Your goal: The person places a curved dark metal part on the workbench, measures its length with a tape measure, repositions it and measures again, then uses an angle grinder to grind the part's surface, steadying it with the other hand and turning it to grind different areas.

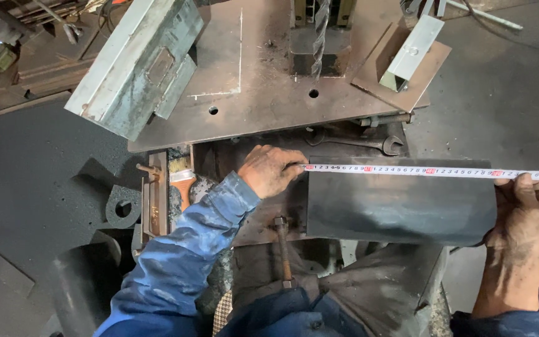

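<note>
Across the middle of the head view, a tape measure blade (pixel 432 170) runs taut along the top edge of a dark steel plate (pixel 400 203). Left hand (pixel 271 170), fingers curled, pins the tape's end at the plate's left corner. Right hand (pixel 522 209), at frame right, holds the far end of the blade against the plate's right corner, fingers closed on it; the tape case is not visible.

Step in hand, by my reading: measuring the plate's length. The next move seems to call for reading the mark at the right corner with the tape kept flat and straight.

Upper centre: a drill bit (pixel 319 37) hangs over a steel base plate (pixel 244 106) with two holes. An open-end wrench (pixel 369 143) lies just above the tape. A paintbrush (pixel 182 178) sits left of the left hand.

Hidden or unclear: the tape hook under the left fingers; the plate's lower edge blends into grey sheet below; the right forearm is cut by the frame bottom.
</note>
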